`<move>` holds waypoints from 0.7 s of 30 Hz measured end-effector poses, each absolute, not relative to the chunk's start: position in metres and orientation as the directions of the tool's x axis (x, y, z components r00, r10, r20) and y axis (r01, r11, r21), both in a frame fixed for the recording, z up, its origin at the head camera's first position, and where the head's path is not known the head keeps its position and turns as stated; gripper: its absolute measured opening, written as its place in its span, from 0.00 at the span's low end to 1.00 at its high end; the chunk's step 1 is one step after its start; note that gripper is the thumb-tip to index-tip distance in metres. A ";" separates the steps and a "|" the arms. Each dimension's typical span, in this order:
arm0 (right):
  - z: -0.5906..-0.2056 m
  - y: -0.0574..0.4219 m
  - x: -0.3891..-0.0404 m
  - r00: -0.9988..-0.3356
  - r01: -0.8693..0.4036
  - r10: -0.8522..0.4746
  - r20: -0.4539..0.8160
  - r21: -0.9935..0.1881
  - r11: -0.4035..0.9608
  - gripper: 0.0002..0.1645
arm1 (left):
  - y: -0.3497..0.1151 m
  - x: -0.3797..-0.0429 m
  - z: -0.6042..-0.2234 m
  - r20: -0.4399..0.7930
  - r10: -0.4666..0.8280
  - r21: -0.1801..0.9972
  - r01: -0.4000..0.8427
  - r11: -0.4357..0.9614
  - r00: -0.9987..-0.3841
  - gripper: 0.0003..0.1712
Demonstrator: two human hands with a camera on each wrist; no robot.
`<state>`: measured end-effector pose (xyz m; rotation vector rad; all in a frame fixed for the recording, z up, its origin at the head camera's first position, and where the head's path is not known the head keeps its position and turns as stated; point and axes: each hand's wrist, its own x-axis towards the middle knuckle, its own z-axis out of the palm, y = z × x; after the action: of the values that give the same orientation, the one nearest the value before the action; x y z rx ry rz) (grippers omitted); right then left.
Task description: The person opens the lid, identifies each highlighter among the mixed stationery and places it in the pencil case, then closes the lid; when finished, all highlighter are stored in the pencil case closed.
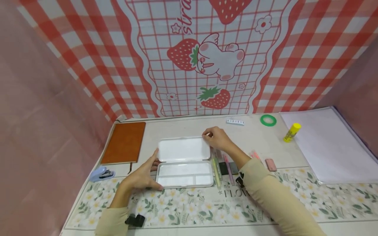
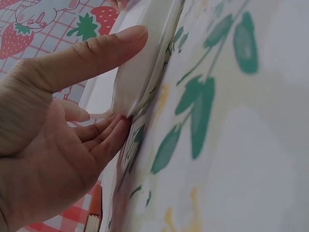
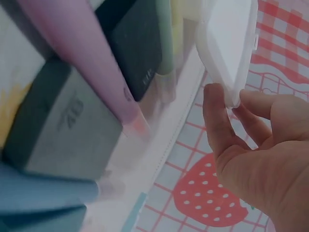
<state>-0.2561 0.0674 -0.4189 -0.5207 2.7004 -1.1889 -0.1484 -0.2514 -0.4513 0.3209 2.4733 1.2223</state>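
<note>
A white hinged case, like a pencil case [image 1: 183, 173], lies unfolded, its lid [image 1: 184, 149] laid back behind the divided base. The inside looks bare. At its left end my left hand [image 1: 143, 173] holds the base, thumb at the front corner and fingers at the back one. In the left wrist view the fingertips [image 2: 118, 125] meet the case's end. My right hand [image 1: 218, 138] pinches the lid's far right corner; the right wrist view shows thumb and fingers [image 3: 217, 113] on either side of the lid's edge [image 3: 231, 96].
Beside the case's right end lie highlighters [image 1: 216, 172], a purple pen [image 1: 228, 168] and dark blocks, one marked 4B [image 3: 72, 121]. Left are a brown notebook [image 1: 124, 142] and blue stapler [image 1: 101, 173]. Right are a pink eraser [image 1: 270, 165], glue stick [image 1: 292, 132], green tape [image 1: 268, 120] and white sheet [image 1: 333, 144].
</note>
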 end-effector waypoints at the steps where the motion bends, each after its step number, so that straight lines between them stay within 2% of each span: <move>1: -0.418 0.068 -0.255 -0.928 -0.260 -0.372 0.007 -0.729 0.633 0.16 | -0.251 -0.149 -0.451 -0.217 0.352 0.799 0.041 0.600 -0.910 0.83; 6: -0.406 0.075 -0.246 -0.935 -0.288 -0.353 0.029 -0.641 0.711 0.18 | -0.251 -0.148 -0.450 -0.220 0.330 0.804 0.021 0.594 -0.918 0.83; 13: -0.399 0.086 -0.218 -0.944 -0.307 -0.326 0.045 -0.476 0.824 0.14 | -0.250 -0.147 -0.450 -0.238 0.293 0.800 -0.016 0.600 -0.926 0.84; 18: -0.405 0.085 -0.203 -0.915 -0.348 -0.404 -0.011 -0.487 0.801 0.09 | -0.251 -0.149 -0.454 -0.230 0.291 0.808 -0.016 0.589 -0.929 0.84; 21: -0.408 0.084 -0.201 -0.899 -0.380 -0.437 0.012 -0.516 0.768 0.13 | -0.252 -0.150 -0.456 -0.227 0.302 0.813 -0.009 0.582 -0.926 0.83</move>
<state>-0.2006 0.0842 -0.4078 -0.6612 2.8507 -0.7967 -0.1496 -0.2519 -0.4562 0.2384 2.4738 1.2747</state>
